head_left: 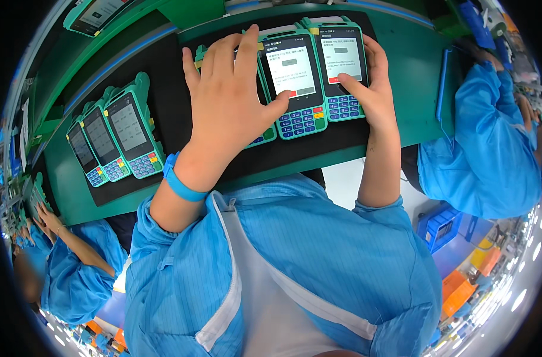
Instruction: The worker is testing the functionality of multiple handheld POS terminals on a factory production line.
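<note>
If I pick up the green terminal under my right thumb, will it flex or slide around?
The terminal looks like a rigid plastic slab, so it probably won't flex. It lies flat on the black mat, which likely stops sliding. The right hand wraps its edge; its glass screen may be fragile.
</note>
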A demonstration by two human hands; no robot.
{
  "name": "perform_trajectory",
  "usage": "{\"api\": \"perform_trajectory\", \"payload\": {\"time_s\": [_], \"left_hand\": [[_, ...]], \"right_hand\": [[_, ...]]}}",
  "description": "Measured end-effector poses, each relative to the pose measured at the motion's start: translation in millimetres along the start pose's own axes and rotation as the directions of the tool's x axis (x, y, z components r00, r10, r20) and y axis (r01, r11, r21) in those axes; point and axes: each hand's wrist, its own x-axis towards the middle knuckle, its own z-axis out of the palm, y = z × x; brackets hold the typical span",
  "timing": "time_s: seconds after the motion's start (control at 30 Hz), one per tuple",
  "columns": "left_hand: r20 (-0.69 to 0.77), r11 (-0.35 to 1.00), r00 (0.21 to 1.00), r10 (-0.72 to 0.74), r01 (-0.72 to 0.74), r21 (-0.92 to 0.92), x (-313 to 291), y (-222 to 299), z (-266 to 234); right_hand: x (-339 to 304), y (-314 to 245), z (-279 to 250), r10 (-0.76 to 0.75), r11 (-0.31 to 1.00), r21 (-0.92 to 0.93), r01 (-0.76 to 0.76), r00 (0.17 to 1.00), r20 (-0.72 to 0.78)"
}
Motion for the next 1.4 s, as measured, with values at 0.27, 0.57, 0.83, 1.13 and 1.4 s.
{"api": "perform_trajectory", "payload": {"time_s": [0.27,0.57,0.83,1.13,1.4], "left_hand": [[0.071,0.998,0.997,0.031,-0.027,-0.051,10.5,-17.8,-6.6],[0.089,0.997,0.994,0.071,-0.068,-0.033,34.5,-17.5,9.1],[0.045,0.997,0.996,0.078,-0.078,0.008,39.7,-14.6,14.5],[0.051,0.956,0.999,0.003,0.012,-0.293,32.2,-41.6,-6.5],[0.229,0.844,0.958,-0.176,0.266,-0.466,0.7,-66.2,-20.6]], "right_hand": [[6.6,0.6,-0.8,0.078,0.992,0.100,-0.076,0.997,-0.009],[27.8,-13.1,-1.2,0.132,0.989,-0.074,-0.130,0.991,0.021],[35.7,-6.0,0.9,0.106,0.992,-0.061,-0.106,0.994,-0.009],[34.0,0.5,1.4,0.059,0.995,-0.078,-0.063,0.997,-0.054],[38.2,10.6,-3.5,0.068,0.993,0.097,-0.061,0.995,-0.067]]}}
